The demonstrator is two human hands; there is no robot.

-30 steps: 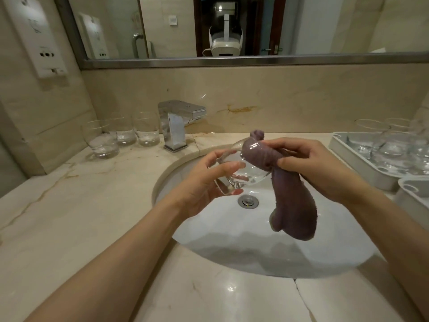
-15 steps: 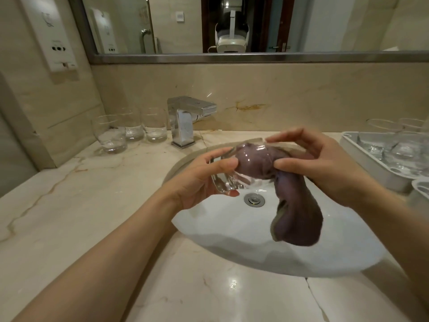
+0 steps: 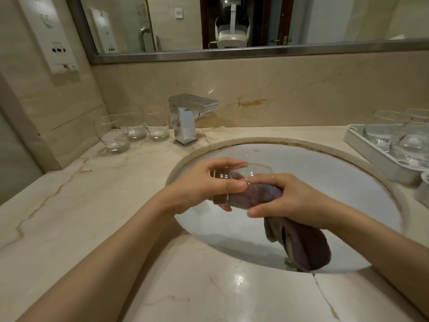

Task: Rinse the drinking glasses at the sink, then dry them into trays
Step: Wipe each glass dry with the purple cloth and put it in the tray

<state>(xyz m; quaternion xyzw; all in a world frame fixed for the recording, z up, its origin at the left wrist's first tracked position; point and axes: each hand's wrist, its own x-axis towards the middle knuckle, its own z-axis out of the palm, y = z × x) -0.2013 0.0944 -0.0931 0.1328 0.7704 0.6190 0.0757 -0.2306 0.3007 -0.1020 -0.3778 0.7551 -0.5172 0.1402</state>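
Head view, read from the left: well to the left of the grip, three clear round drinking glasses (image 3: pixel 133 129) stand upright on the veined beige marble counter (image 3: pixel 69 205), just left of the square chrome tap (image 3: pixel 189 118); whether they are rinsed yet cannot be told, but they are not in a tray, so by my judgement they are still to be handled. At the middle, over the white oval sink basin (image 3: pixel 325 177), the left hand (image 3: pixel 204 187) is curled round a clear glass tumbler (image 3: pixel 232 180) held on its side, thumb above and fingers below. Its mouth faces the right hand (image 3: pixel 292 201), which clutches a bunched purple-grey towel cloth (image 3: pixel 299 242) and has one end stuffed into the tumbler; the rest hangs down toward the basin. This looks like drying the inside of one tumbler, so its rinse is likely done. Far right of the grip, a white plastic tray (image 3: pixel 371 154) already carries several clear glasses (image 3: pixel 399 138), seemingly finished. The task appears partly done.
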